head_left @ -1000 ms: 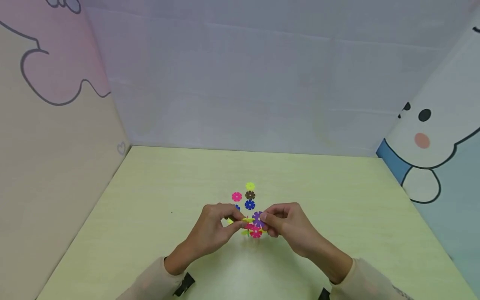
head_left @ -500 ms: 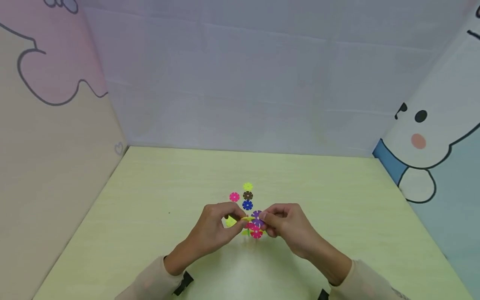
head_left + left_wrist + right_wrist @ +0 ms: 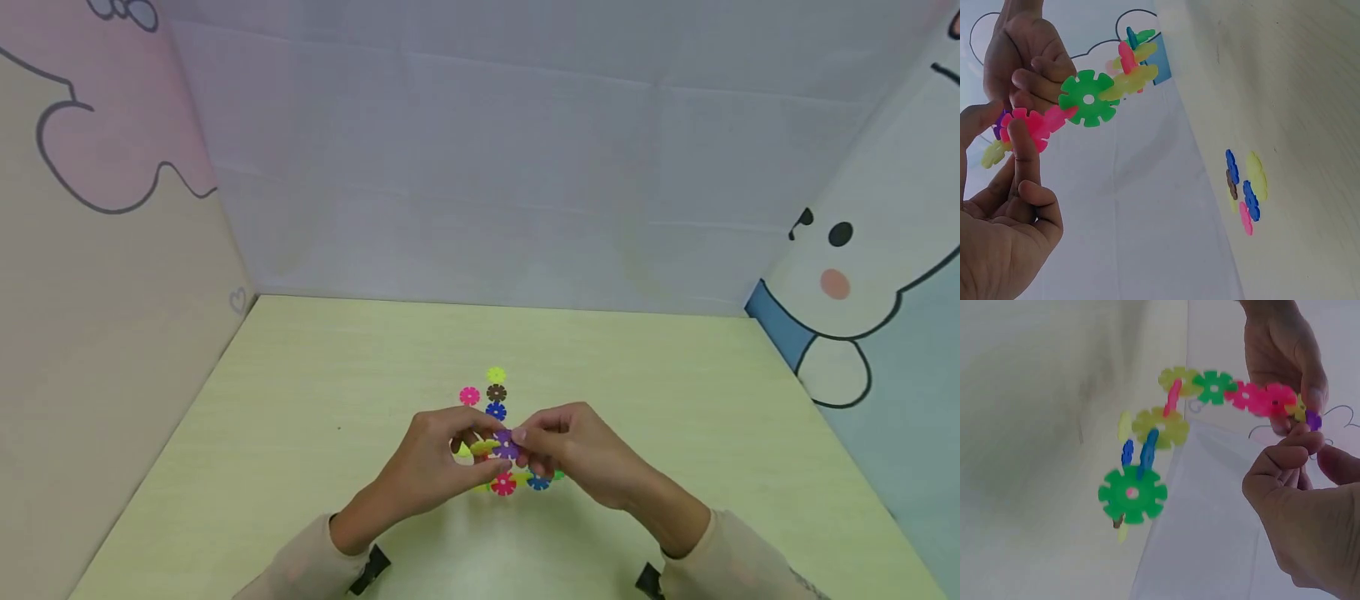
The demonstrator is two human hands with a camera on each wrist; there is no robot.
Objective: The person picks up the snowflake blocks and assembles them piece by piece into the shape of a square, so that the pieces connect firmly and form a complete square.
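A chain of slotted plastic snowflake discs hangs between the hands, above the table. At its end, my right hand (image 3: 588, 454) pinches a purple disc (image 3: 505, 445). My left hand (image 3: 435, 457) holds the chain beside it, with thumb and fingers around a yellow disc (image 3: 484, 447) and a pink disc (image 3: 1024, 128). In the right wrist view the chain runs on through a green disc (image 3: 1214, 387), more yellow and pink ones and a blue disc (image 3: 1148, 452) to a large green disc (image 3: 1132, 494). Fingers partly hide the joint at the purple disc.
Loose discs lie on the pale table (image 3: 337, 358) beyond the hands: a yellow disc (image 3: 497, 375), a brown disc (image 3: 497, 392), a blue disc (image 3: 496, 411) and a pink disc (image 3: 469, 396). Another yellow disc (image 3: 1257, 175) lies near them. Printed walls enclose the table's back and sides.
The purple disc has shifted left toward the left hand and the yellow disc has tilted. The chain has turned, so blue and green discs now show below the right hand. Loose discs stay put.
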